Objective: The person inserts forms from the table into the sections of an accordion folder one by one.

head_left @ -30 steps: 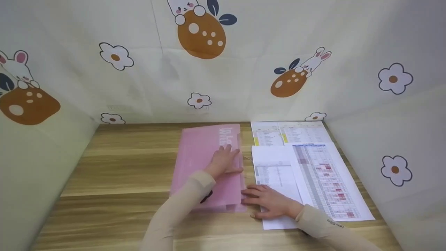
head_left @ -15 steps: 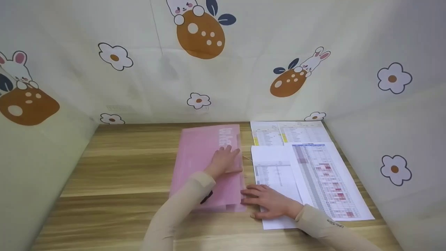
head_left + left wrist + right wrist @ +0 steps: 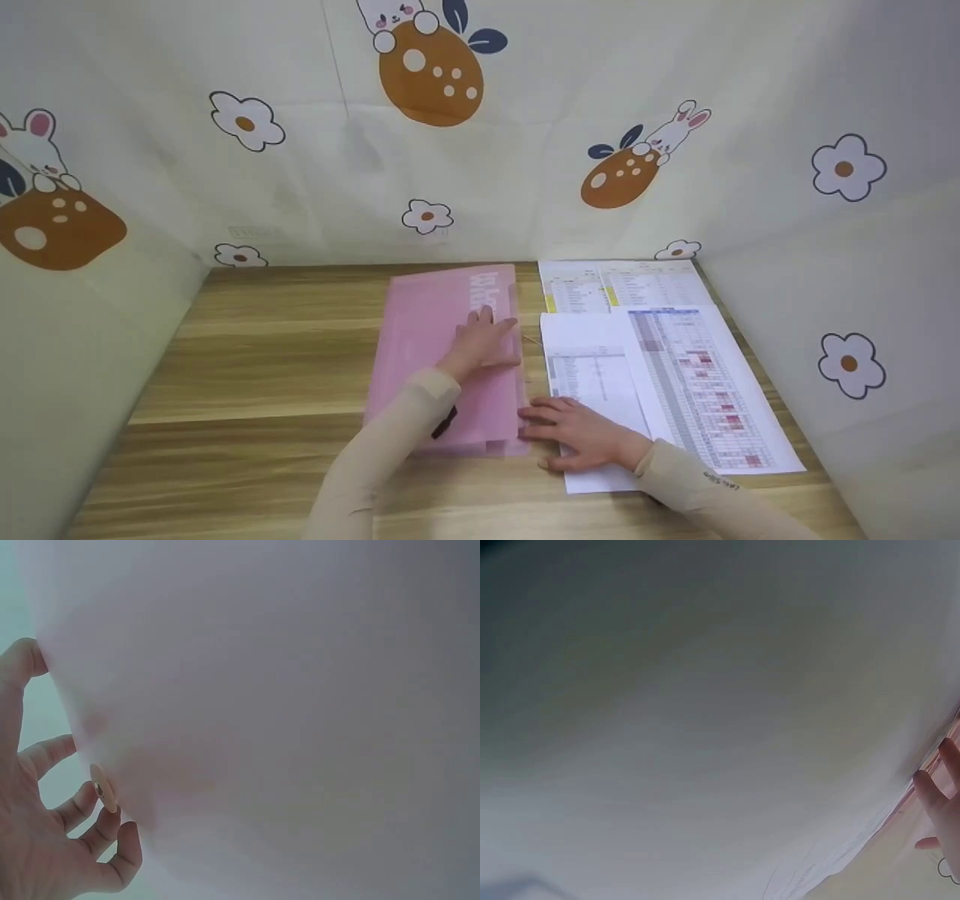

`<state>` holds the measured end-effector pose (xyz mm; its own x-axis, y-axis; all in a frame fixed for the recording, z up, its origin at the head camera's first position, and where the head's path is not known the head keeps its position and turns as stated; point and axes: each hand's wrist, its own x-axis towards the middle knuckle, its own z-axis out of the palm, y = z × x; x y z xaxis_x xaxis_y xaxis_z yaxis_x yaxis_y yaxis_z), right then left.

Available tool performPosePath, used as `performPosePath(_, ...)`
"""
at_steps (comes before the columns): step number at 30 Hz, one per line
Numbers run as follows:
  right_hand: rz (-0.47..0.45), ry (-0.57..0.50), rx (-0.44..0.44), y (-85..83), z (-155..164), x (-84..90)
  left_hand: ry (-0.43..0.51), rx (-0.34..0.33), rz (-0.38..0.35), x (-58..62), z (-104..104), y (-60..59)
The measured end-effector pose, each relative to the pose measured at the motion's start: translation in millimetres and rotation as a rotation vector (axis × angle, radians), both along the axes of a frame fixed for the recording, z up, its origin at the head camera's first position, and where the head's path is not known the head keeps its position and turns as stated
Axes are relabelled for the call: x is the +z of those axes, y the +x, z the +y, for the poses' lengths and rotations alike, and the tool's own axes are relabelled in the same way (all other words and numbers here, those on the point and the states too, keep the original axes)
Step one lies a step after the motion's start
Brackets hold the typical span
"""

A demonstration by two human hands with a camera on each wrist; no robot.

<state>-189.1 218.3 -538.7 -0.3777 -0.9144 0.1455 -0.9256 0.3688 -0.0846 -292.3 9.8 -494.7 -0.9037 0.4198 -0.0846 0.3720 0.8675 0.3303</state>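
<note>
A pink plastic folder [image 3: 435, 337] lies flat on the wooden table [image 3: 247, 360] in the head view. My left hand [image 3: 484, 341] rests flat on its right half, fingers straight and pointing to the back. My right hand [image 3: 574, 435] lies palm down on a white printed sheet [image 3: 592, 367], its fingertips touching the folder's lower right edge. In the left wrist view the pink folder [image 3: 300, 705] fills the frame, with my left hand [image 3: 52, 825] at its edge. The right wrist view shows mostly white paper [image 3: 705, 727] and my right hand's fingertips [image 3: 937, 795].
Several printed sheets with tables lie to the right of the folder: two at the back [image 3: 622, 285] and a long coloured one [image 3: 705, 382] by the right wall. Cloth walls with rabbit and flower prints [image 3: 427, 75] enclose the table on three sides.
Almost nothing has changed. My left hand has crept slightly toward the back on the folder, and the folder's far edge has shifted a little. The right hand has stayed put.
</note>
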Motion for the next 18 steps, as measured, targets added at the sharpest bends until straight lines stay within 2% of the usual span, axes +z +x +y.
performPosePath(6,-0.03,-0.001,-0.006,0.6,0,1.2,0.072,0.026,0.021,2.3,-1,0.1)
performPosePath(12,-0.008,0.006,-0.001,0.6,-1,-0.2,0.147,0.033,0.021,4.0,-4,-0.6)
performPosePath(18,-0.011,0.003,-0.002,0.5,-1,-0.2,0.206,0.011,0.026,10.8,-9,-3.0)
